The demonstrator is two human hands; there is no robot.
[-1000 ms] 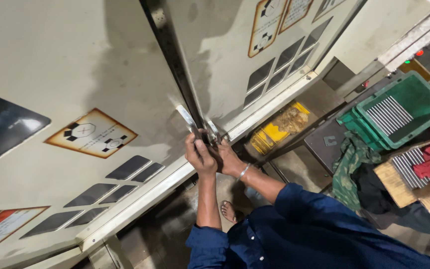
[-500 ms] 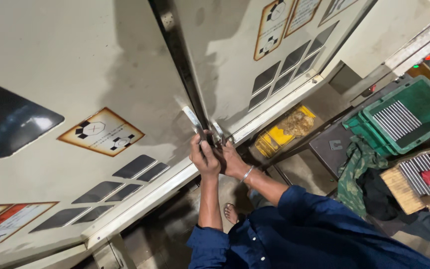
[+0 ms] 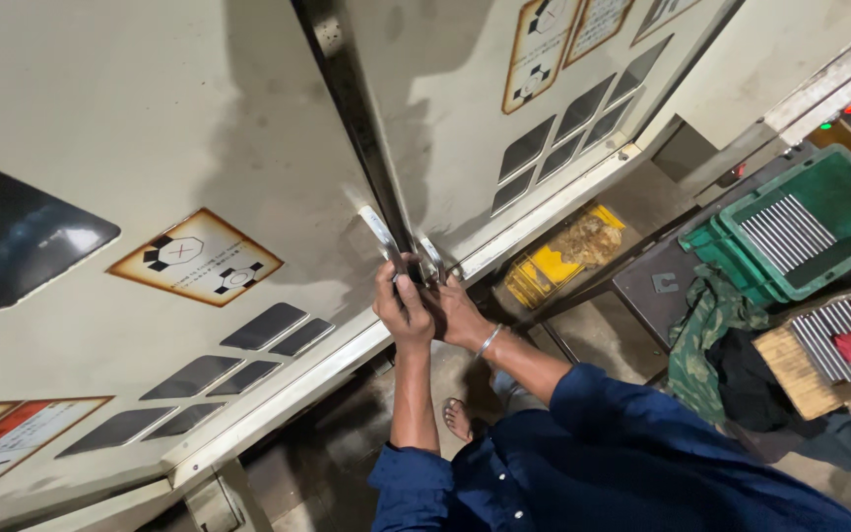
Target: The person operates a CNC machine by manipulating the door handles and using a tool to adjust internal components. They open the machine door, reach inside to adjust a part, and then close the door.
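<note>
While your left hand (image 3: 404,313) grasps the metal door handle (image 3: 382,236), your right hand (image 3: 459,313) clenches the latch (image 3: 432,261) at 3 o'clock.

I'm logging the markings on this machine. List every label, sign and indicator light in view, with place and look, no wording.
Warning label: left door panel, tilted rectangle, cream with orange border, black hexagon symbols.
Red-and-white label: lower left edge, rectangular, orange border.
Label pair: right door panel, top, cream with orange borders.
Indicator lights: far right, one red, one green.
</note>
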